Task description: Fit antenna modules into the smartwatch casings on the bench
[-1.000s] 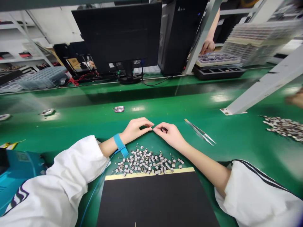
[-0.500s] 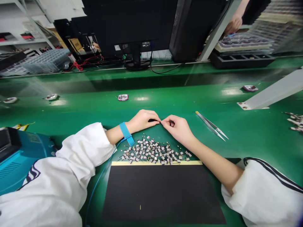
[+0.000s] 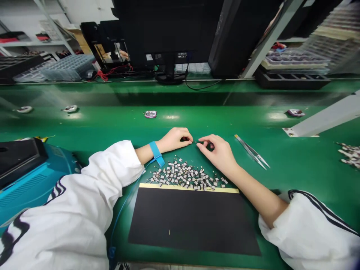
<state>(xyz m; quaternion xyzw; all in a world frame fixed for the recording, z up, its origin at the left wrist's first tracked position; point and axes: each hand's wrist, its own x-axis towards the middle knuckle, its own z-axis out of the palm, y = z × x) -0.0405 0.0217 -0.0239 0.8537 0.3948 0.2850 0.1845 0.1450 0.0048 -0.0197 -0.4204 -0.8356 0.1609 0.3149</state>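
One tiny part (image 3: 195, 142) between the two hands, just beyond the pile (image 3: 187, 174) as I see it from the head camera. Long axis looks roughly left-right, visible end toward the right hand (image 3: 221, 153); too small for me to tell its exact tilt. Left hand (image 3: 176, 139): thumb and forefinger tips together, pinching the part. Right hand: thumb and forefinger parted slightly, tips just beside the part's visible end; I can't tell if they touch it. Its other fingers curl in; I can't see what's under them. Pile parts are small pale blocks with dark leads, pointing mixed ways, along the black sheet's (image 3: 194, 221) yellow edge. Tweezers (image 3: 248, 149) lie on the bench (image 3: 295, 165) right of the right hand, well apart, tips toward me and rightward. Blue strap (image 3: 156, 153) around the left wrist.
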